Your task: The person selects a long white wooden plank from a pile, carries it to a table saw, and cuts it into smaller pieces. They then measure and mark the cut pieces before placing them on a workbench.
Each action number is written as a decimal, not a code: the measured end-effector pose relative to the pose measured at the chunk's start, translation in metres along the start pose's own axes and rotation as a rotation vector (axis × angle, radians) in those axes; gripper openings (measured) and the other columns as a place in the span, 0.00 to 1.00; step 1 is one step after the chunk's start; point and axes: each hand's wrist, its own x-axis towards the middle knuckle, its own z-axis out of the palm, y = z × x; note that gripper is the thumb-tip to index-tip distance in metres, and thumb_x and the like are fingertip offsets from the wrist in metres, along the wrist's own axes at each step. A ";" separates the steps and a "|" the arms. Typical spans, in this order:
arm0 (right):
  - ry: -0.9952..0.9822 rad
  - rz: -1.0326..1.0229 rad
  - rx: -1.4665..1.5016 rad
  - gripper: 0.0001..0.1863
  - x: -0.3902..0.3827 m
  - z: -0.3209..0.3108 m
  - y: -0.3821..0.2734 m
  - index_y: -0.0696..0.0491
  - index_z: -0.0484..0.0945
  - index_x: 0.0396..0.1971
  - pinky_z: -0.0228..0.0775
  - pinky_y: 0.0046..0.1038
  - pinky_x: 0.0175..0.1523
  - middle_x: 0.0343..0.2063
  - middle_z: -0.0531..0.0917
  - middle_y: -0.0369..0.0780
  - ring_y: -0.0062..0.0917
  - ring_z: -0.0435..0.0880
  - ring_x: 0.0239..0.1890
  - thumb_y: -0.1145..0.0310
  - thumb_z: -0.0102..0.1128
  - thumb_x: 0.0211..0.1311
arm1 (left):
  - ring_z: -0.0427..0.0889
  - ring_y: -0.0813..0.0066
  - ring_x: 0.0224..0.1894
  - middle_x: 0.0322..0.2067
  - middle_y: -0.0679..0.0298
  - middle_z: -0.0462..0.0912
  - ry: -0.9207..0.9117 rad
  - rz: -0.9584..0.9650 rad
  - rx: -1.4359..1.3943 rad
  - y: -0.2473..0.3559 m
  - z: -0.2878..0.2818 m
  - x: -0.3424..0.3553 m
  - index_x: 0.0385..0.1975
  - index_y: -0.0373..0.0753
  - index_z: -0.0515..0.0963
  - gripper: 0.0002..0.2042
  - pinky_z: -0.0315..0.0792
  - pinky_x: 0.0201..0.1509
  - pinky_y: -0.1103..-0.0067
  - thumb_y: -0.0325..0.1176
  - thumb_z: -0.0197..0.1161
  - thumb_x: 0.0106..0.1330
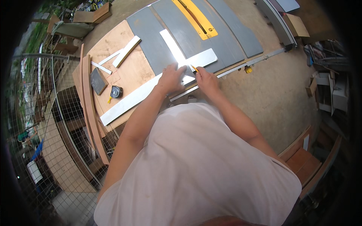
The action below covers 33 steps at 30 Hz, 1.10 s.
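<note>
A long white board (132, 101) lies slantwise across the plywood and the grey saw table. Across it rests a metal square (170, 44), its blade pointing away from me and partly washed out by glare. My left hand (172, 78) is closed at the near end of the square, fingers bent and pressing it against the board. In my right hand (207, 80) a yellow pencil (195, 69) is pinched, its tip down by the square's edge on the board. Both hands partly hide the spot where square and board cross.
The table saw (154, 41) has a yellow insert (196, 19) with a blade slot. On the plywood (117, 37) lie a tape measure (116, 91), a dark flat block (98, 81) and white strips (126, 51). Wire mesh fencing (49, 94) stands left; wood scraps (332, 88) lie right.
</note>
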 end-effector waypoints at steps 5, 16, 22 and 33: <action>-0.133 -0.046 -0.225 0.16 0.027 -0.016 -0.028 0.47 0.77 0.51 0.75 0.48 0.43 0.32 0.86 0.48 0.45 0.86 0.37 0.63 0.50 0.66 | 0.66 0.44 0.64 0.61 0.44 0.65 -0.025 -0.007 0.002 0.001 -0.002 0.000 0.63 0.51 0.68 0.43 0.63 0.66 0.56 0.38 0.76 0.40; -0.206 -0.088 -0.359 0.18 0.047 -0.003 -0.028 0.45 0.78 0.53 0.76 0.44 0.44 0.33 0.87 0.46 0.42 0.86 0.38 0.62 0.52 0.65 | 0.67 0.49 0.61 0.55 0.49 0.68 0.028 0.005 0.012 0.006 -0.004 -0.004 0.59 0.47 0.70 0.35 0.63 0.64 0.55 0.36 0.72 0.45; -0.431 -0.068 -0.474 0.15 0.003 -0.038 -0.031 0.52 0.77 0.49 0.76 0.43 0.45 0.35 0.87 0.47 0.41 0.87 0.41 0.67 0.49 0.66 | 0.64 0.44 0.65 0.64 0.44 0.63 -0.002 -0.003 0.018 -0.001 0.003 -0.001 0.64 0.51 0.67 0.43 0.62 0.67 0.54 0.39 0.76 0.41; -0.073 0.025 0.076 0.13 -0.020 0.015 0.004 0.50 0.75 0.50 0.73 0.48 0.44 0.35 0.84 0.50 0.50 0.82 0.40 0.66 0.52 0.68 | 0.67 0.43 0.63 0.62 0.43 0.65 -0.037 0.001 0.001 -0.001 -0.002 0.002 0.63 0.49 0.68 0.43 0.64 0.67 0.59 0.38 0.77 0.39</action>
